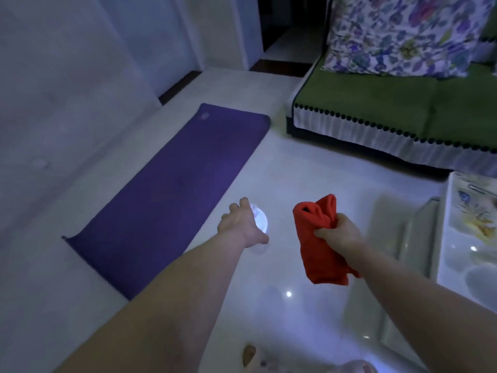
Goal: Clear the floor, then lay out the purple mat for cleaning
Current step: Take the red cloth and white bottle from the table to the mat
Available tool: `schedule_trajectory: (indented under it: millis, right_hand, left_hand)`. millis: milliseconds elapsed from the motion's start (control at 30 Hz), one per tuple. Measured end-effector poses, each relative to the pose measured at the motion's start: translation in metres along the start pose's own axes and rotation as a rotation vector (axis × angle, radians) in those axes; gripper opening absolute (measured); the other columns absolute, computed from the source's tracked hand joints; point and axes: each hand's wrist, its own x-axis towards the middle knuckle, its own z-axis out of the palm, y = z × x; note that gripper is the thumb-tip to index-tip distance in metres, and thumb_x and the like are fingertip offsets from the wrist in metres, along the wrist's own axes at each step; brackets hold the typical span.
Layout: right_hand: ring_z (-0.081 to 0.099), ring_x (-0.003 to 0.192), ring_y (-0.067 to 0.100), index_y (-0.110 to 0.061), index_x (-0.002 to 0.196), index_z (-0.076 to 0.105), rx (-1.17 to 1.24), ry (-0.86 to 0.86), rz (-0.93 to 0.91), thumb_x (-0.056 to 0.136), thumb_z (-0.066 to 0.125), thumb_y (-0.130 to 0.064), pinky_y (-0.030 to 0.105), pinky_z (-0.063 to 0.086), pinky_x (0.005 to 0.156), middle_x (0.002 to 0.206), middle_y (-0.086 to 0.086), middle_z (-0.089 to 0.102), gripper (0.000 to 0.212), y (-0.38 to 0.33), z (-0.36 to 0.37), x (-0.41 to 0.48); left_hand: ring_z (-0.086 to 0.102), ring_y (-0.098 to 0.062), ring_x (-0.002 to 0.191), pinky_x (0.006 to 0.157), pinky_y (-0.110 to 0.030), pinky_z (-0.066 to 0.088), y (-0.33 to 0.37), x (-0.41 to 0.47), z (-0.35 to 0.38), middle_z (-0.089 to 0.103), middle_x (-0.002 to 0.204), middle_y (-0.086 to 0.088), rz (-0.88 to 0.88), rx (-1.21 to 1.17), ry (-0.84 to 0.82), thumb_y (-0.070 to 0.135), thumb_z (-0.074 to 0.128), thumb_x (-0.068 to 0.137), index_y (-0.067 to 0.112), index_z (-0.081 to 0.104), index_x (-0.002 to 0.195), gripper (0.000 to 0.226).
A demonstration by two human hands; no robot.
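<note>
Purple mat [172,189] flat on floor [295,170]; both grips in frame.
Right grip [340,235] fists red cloth [320,238]. Left grip [238,223] covers blurred white object [261,221]; hold cannot be told.

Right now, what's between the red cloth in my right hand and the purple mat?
In the head view, your left hand, gripping a pale round object too blurred to name, sits between the red cloth and the purple mat, above bare floor.
</note>
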Motion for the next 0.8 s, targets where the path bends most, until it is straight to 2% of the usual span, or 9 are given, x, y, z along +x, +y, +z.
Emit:
schedule_trajectory:
  millis: [167,333,533,667,800]
  right_hand:
    - [0.056,0.092,0.028,-0.009,0.122,0.050,-0.080,-0.098,-0.057,0.083,0.064,-0.017,0.036,0.047,0.082,0.104,0.010,0.059,0.042,-0.056,0.095,-0.005]
    - [0.054,0.093,0.027,-0.010,0.125,0.048,-0.183,-0.195,-0.156,0.084,0.064,-0.020,0.038,0.047,0.086,0.114,0.014,0.060,0.045,-0.113,0.185,-0.010]
    - [0.059,0.101,0.031,-0.010,0.121,0.052,-0.270,-0.273,-0.256,0.082,0.066,-0.019,0.040,0.048,0.090,0.112,0.013,0.062,0.044,-0.166,0.262,-0.011]
    - [0.055,0.089,0.027,-0.008,0.117,0.054,-0.343,-0.336,-0.315,0.081,0.066,-0.019,0.035,0.046,0.082,0.098,0.008,0.059,0.040,-0.196,0.308,0.005]
    - [0.056,0.091,0.029,-0.009,0.116,0.054,-0.375,-0.391,-0.328,0.080,0.067,-0.019,0.035,0.046,0.082,0.099,0.009,0.059,0.040,-0.222,0.351,0.034]
  left_hand:
    - [0.050,-0.032,0.118,0.082,-0.035,0.045,-0.118,0.006,-0.023,0.040,0.129,-0.006,-0.110,-0.049,0.004,0.039,0.079,0.061,0.017,0.030,0.132,0.089]
    - [0.050,-0.033,0.119,0.088,-0.038,0.048,-0.223,0.006,-0.041,0.039,0.129,-0.005,-0.241,-0.132,0.017,0.039,0.081,0.060,0.017,0.029,0.133,0.092]
    - [0.049,-0.034,0.119,0.089,-0.039,0.046,-0.313,0.002,-0.053,0.040,0.130,-0.007,-0.388,-0.203,0.054,0.037,0.081,0.059,0.015,0.029,0.133,0.092]
    - [0.051,-0.034,0.118,0.090,-0.039,0.047,-0.362,0.009,-0.057,0.041,0.129,-0.009,-0.486,-0.241,0.067,0.036,0.081,0.059,0.014,0.030,0.134,0.093]
    - [0.053,-0.035,0.116,0.090,-0.040,0.046,-0.400,0.027,-0.063,0.043,0.128,-0.009,-0.562,-0.282,0.083,0.037,0.082,0.058,0.013,0.032,0.131,0.091]
